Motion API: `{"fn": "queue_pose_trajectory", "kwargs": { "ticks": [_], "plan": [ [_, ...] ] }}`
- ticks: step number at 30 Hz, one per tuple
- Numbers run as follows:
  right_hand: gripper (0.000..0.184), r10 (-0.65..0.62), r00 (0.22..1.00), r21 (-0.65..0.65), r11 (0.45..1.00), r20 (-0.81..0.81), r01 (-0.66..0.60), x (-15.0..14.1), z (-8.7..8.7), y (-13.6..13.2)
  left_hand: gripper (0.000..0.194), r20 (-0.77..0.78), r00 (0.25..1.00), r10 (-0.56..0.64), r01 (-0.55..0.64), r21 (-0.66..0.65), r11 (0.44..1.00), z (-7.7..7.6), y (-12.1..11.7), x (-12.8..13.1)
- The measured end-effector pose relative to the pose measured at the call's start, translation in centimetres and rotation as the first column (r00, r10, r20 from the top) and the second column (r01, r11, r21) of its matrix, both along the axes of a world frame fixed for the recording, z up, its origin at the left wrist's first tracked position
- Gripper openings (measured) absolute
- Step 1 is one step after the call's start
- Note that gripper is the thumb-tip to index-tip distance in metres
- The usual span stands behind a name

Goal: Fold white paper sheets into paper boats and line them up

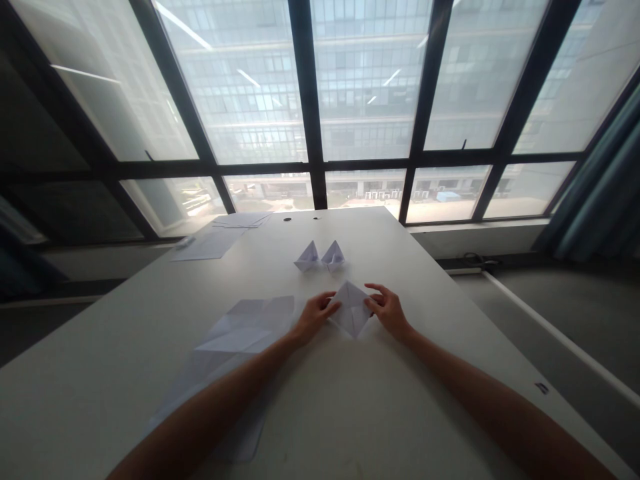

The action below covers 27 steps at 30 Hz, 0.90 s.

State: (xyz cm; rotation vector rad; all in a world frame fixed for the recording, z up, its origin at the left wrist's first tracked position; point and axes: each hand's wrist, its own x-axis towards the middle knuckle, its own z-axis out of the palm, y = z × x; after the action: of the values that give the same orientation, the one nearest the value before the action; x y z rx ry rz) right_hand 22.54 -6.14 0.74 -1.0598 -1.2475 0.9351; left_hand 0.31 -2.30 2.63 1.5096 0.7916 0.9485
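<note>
A white sheet of paper folded into a diamond (352,311) is held up just over the table, with crease lines running through its middle. My left hand (316,313) pinches its left corner between thumb and fingers. At the right corner, my right hand (388,309) grips the paper with the thumb in front, its index finger raised off the edge. Just beyond them stand two folded paper boats, one on the left (308,257) and one on the right (333,257), side by side.
Creased paper sheets (235,331) lie left of my hands, partly under my left forearm. More flat sheets (210,241) rest at the table's far left. A small dark-marked item (541,387) lies near the right edge of the white table (400,413). Windows stand behind.
</note>
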Motion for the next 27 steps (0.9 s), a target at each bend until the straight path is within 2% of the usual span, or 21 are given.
{"fn": "queue_pose_trajectory", "kwargs": {
  "ticks": [4, 9, 11, 14, 17, 19, 23, 27],
  "plan": [
    [0.050, 0.051, 0.998, -0.024, 0.998, 0.046, -0.050, -0.1, -0.1, 0.0, 0.047, -0.015, 0.999, 0.029, -0.029, -0.004, 1.000, -0.2, 0.0, 0.0],
    [0.030, 0.029, 0.982, -0.028, 0.999, 0.189, -0.024, 0.0, -0.5, 0.2, 0.041, -0.023, 0.998, 0.050, -0.049, 0.052, 0.997, -0.3, -0.2, 0.1],
    [0.026, -0.019, 0.977, 0.051, 0.999, 0.214, 0.009, -0.1, -0.3, -0.2, 0.035, -0.053, 0.993, 0.109, -0.100, 0.147, 0.984, 0.0, -0.7, 0.2],
    [0.016, -0.123, 0.959, 0.285, 0.957, 0.254, 0.048, -0.3, 0.5, -1.0, 0.021, -0.064, 0.973, 0.222, -0.185, 0.361, 0.914, 0.6, -1.7, 0.0],
    [0.009, -0.241, 0.901, 0.484, 0.874, 0.360, 0.041, -0.3, 1.1, -1.6, 0.012, -0.018, 0.977, 0.212, -0.172, 0.518, 0.838, 1.2, -2.3, -0.3],
    [0.011, -0.310, 0.828, 0.530, 0.848, 0.467, 0.019, 0.0, 1.0, -1.5, 0.009, -0.053, 0.979, 0.196, -0.131, 0.575, 0.807, 1.3, -2.2, -0.4],
    [0.013, -0.343, 0.673, 0.479, 0.877, 0.656, -0.019, 0.7, 0.1, -0.7, 0.008, -0.221, 0.950, 0.220, -0.039, 0.616, 0.786, 0.3, -1.0, -0.5],
    [0.015, -0.255, 0.612, 0.365, 0.929, 0.749, -0.060, 0.7, -0.4, -0.4, 0.010, -0.377, 0.911, 0.169, 0.101, 0.600, 0.794, -1.0, -0.1, -0.6]
  ]
}}
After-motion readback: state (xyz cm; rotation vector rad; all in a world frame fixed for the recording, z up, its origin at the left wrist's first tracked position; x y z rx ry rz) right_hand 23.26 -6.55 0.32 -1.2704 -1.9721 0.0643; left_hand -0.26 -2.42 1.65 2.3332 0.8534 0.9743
